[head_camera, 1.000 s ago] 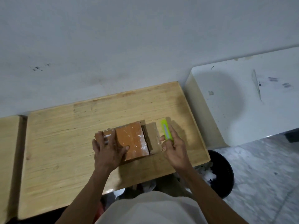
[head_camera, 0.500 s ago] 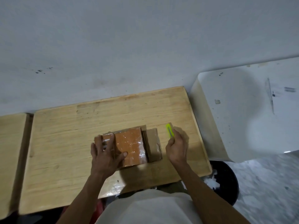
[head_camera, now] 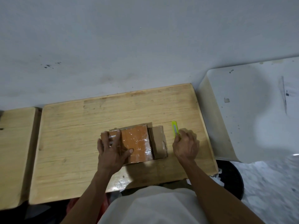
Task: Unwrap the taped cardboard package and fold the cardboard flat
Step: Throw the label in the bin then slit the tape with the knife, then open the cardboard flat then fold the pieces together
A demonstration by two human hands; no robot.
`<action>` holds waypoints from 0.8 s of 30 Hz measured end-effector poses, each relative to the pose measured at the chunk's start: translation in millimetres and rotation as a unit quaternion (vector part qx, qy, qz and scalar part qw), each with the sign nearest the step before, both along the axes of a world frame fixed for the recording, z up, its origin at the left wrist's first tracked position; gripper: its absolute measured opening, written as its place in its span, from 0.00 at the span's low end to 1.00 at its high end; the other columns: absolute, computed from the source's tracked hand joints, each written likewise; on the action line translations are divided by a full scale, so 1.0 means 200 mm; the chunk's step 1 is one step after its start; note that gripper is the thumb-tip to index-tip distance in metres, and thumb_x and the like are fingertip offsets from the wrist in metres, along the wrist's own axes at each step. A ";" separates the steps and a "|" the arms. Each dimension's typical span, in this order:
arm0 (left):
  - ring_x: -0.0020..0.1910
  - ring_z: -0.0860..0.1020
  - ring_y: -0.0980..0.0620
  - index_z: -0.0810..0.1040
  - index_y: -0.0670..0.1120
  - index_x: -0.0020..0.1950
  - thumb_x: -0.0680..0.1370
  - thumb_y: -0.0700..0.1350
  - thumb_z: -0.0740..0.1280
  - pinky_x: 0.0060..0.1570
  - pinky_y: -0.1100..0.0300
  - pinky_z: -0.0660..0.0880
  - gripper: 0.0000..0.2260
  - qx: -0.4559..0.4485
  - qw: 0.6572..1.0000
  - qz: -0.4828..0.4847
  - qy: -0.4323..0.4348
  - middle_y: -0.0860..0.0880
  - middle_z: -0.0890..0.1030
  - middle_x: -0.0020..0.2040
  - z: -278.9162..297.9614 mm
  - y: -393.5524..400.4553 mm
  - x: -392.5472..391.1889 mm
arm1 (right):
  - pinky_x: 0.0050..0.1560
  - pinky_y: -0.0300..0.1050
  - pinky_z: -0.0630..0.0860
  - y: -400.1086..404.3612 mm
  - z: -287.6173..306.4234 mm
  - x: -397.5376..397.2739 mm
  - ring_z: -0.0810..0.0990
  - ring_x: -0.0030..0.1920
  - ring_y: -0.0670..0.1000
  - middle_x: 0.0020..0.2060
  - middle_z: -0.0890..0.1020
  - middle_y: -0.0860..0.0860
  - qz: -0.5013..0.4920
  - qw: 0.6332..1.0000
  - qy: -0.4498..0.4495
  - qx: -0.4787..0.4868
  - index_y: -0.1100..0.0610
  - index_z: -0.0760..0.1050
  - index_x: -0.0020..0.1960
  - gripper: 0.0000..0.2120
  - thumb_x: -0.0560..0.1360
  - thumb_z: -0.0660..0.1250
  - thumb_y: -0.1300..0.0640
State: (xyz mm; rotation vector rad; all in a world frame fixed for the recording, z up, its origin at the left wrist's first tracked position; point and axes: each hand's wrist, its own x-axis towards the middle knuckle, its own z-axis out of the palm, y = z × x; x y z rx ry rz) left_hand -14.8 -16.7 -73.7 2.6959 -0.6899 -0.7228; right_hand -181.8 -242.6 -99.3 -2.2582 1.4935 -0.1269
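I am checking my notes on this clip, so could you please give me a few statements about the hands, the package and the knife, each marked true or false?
1. The left hand rests flat on the package. True.
2. The right hand is empty. False: it holds a yellow knife.
3. The package lies on the wooden table. True.
4. The knife is cutting into the package. False: it is off to the right, apart from it.
5. A cardboard flap lies open on the package's right side. True.
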 end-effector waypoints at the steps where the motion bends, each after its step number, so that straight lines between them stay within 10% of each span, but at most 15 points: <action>1: 0.79 0.35 0.39 0.48 0.60 0.80 0.70 0.73 0.64 0.77 0.42 0.44 0.45 -0.001 1.000 -0.001 -0.005 0.45 0.36 0.81 0.00 0.00 0.00 | 0.53 0.56 0.74 0.02 0.01 0.00 0.78 0.53 0.61 0.49 0.82 0.57 0.001 1.000 -0.005 -0.003 0.56 0.80 0.56 0.10 0.77 0.66 0.55; 7: 0.80 0.49 0.40 0.53 0.49 0.80 0.71 0.74 0.58 0.76 0.41 0.53 0.45 -0.073 0.993 0.069 -0.054 0.41 0.51 0.81 0.02 0.06 -0.11 | 0.44 0.37 0.73 0.23 0.13 0.10 0.80 0.49 0.50 0.49 0.81 0.50 0.045 0.966 -0.167 0.193 0.54 0.76 0.60 0.10 0.78 0.66 0.58; 11: 0.79 0.54 0.41 0.54 0.46 0.80 0.73 0.72 0.56 0.75 0.41 0.59 0.43 -0.099 0.989 0.092 -0.053 0.41 0.56 0.80 0.00 0.13 -0.13 | 0.53 0.44 0.80 0.40 0.14 0.17 0.80 0.53 0.46 0.56 0.80 0.47 0.037 0.936 -0.167 0.307 0.48 0.69 0.68 0.16 0.81 0.62 0.49; 24: 0.80 0.39 0.50 0.48 0.48 0.82 0.76 0.71 0.55 0.78 0.51 0.42 0.42 -0.143 0.988 0.061 0.008 0.51 0.46 0.82 -0.01 0.32 -0.07 | 0.59 0.51 0.79 0.58 0.13 0.22 0.79 0.57 0.51 0.61 0.79 0.49 -0.096 0.922 -0.239 0.288 0.48 0.70 0.70 0.17 0.81 0.61 0.56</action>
